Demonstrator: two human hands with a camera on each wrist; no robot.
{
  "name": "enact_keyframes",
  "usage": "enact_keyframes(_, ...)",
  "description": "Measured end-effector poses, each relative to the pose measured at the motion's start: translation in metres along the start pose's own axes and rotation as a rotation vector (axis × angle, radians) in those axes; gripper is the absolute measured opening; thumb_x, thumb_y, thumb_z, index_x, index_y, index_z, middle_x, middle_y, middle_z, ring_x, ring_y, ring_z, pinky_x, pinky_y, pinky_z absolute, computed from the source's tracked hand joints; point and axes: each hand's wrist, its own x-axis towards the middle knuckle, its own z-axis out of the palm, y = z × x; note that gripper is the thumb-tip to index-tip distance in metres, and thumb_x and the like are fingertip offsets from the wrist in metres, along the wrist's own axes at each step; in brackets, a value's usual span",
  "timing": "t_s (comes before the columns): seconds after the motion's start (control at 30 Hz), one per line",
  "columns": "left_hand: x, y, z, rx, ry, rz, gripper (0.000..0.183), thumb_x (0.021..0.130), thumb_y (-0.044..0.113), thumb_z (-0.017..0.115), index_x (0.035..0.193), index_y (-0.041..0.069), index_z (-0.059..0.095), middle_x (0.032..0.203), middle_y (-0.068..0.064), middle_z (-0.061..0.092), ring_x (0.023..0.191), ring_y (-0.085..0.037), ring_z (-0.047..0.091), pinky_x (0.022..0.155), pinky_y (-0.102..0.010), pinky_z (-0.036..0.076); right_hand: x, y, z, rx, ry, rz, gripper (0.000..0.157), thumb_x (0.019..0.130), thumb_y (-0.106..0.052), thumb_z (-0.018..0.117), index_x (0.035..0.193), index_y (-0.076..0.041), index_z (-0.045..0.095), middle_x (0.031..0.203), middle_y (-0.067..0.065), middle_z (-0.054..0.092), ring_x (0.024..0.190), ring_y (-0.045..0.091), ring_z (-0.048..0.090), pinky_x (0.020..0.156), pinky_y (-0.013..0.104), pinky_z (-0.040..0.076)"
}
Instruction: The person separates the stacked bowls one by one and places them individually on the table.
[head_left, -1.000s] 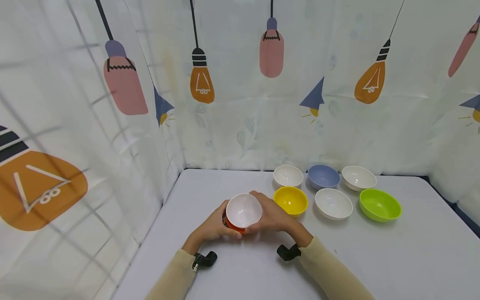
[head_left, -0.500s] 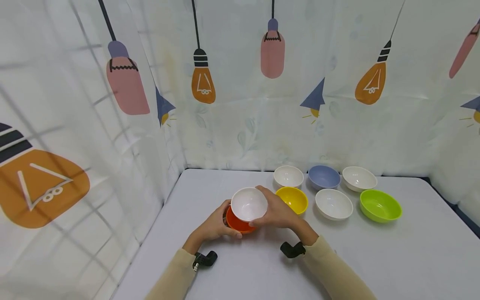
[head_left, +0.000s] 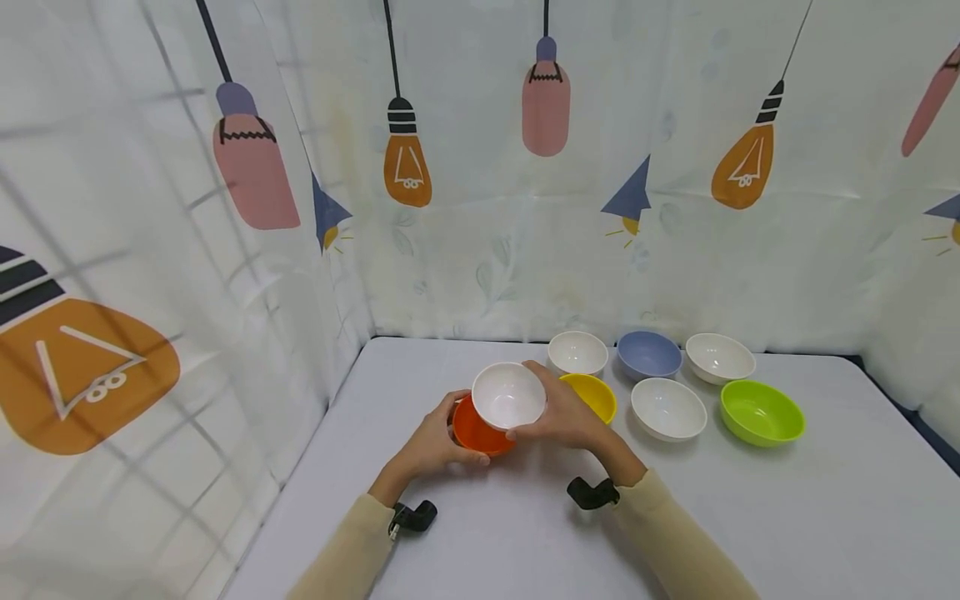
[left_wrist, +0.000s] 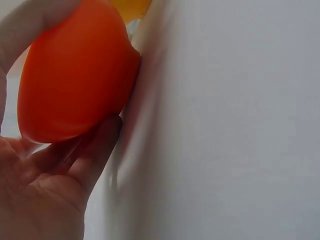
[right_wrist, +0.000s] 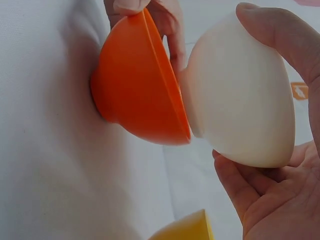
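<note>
My left hand (head_left: 435, 442) grips an orange bowl (head_left: 480, 432) by its side, thumb in front and fingers behind, close over the table. In the left wrist view the orange bowl (left_wrist: 80, 75) shows its outer wall between thumb and fingers. With my right hand (head_left: 564, 412) I hold a white bowl (head_left: 508, 396) by its rim and side, above and slightly right of the orange one. Seen from the right wrist, the foot of the white bowl (right_wrist: 240, 95) is right at the rim of the orange bowl (right_wrist: 135, 85). The white bowl hides part of the orange bowl's inside.
A yellow bowl (head_left: 594, 397) stands just behind my right hand. Farther right are white bowls (head_left: 667, 408), a blue bowl (head_left: 648, 355) and a green bowl (head_left: 761, 412). The white table (head_left: 480, 542) meets a patterned curtain (head_left: 465, 275) at the back.
The white bowl has come up out of the orange bowl and moved right and away with my right hand. The orange bowl, in my left hand, has shifted slightly away from me.
</note>
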Motion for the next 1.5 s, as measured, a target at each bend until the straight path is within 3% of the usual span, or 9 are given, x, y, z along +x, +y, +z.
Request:
enact_keyframes(0.23,0.016,0.001,-0.006,0.010,0.048,-0.038,0.104,0.057,0.047,0.091,0.142,0.037,0.032,0.131,0.010,0.053,0.119,-0.015,0.053,0.097,-0.038,0.050,0.001,0.003,-0.007,0.019,0.018,-0.032,0.106,0.056,-0.051,0.090,0.144,-0.027,0.035,0.138,-0.004,0.048,0.116,0.022,0.054,0.094,0.045,0.051)
enact_keyframes(0.4,0.031,-0.002,-0.012,0.009,0.087,-0.050,0.103,0.060,0.044,0.090,0.144,0.029,0.033,0.135,0.008,0.052,0.122,-0.018,0.052,0.101,-0.041,0.048,0.002,0.006,-0.011,0.032,0.023,-0.092,0.102,0.057,-0.049,0.090,0.141,-0.026,0.038,0.134,-0.004,0.051,0.114,0.022,0.054,0.094,0.044,0.051)
enact_keyframes(0.83,0.065,-0.004,-0.019,0.007,0.152,-0.116,0.092,0.068,0.030,0.087,0.144,0.021,0.037,0.140,0.000,0.049,0.123,-0.023,0.052,0.102,-0.044,0.047,0.002,0.008,-0.012,-0.004,-0.015,-0.086,0.100,0.057,-0.045,0.091,0.141,-0.021,0.041,0.132,-0.004,0.052,0.115,0.019,0.054,0.094,0.045,0.051)
enact_keyframes(1.07,0.085,-0.008,-0.019,0.055,0.165,-0.186,0.090,0.070,0.028,0.085,0.146,0.027,0.036,0.137,-0.005,0.045,0.119,-0.025,0.051,0.100,-0.042,0.049,0.003,0.011,-0.007,-0.034,-0.011,-0.070,0.100,0.056,-0.046,0.091,0.140,-0.024,0.042,0.130,-0.008,0.052,0.114,0.016,0.052,0.092,0.044,0.052)
enact_keyframes(1.2,0.093,-0.007,-0.019,0.067,0.172,-0.201,0.092,0.071,0.030,0.084,0.148,0.026,0.033,0.138,-0.009,0.043,0.118,-0.027,0.051,0.100,-0.043,0.049,0.004,0.011,-0.003,-0.064,-0.005,-0.041,0.101,0.055,-0.048,0.091,0.140,-0.025,0.041,0.130,-0.007,0.049,0.114,0.017,0.051,0.092,0.045,0.052)
enact_keyframes(1.37,0.102,-0.007,-0.019,-0.003,0.186,-0.167,0.093,0.073,0.022,0.084,0.149,0.017,0.030,0.135,-0.012,0.045,0.111,-0.027,0.055,0.096,-0.041,0.050,0.004,0.011,0.004,-0.149,0.026,-0.017,0.104,0.054,-0.047,0.092,0.141,-0.024,0.041,0.131,-0.001,0.043,0.115,0.020,0.049,0.094,0.048,0.051)
enact_keyframes(1.5,0.107,-0.006,-0.018,-0.038,0.207,-0.180,0.090,0.073,0.020,0.084,0.146,0.015,0.031,0.130,-0.011,0.048,0.107,-0.025,0.057,0.094,-0.040,0.050,0.005,0.012,0.008,-0.236,0.063,-0.029,0.105,0.052,-0.049,0.092,0.140,-0.019,0.044,0.129,0.005,0.043,0.115,0.022,0.047,0.096,0.048,0.049)
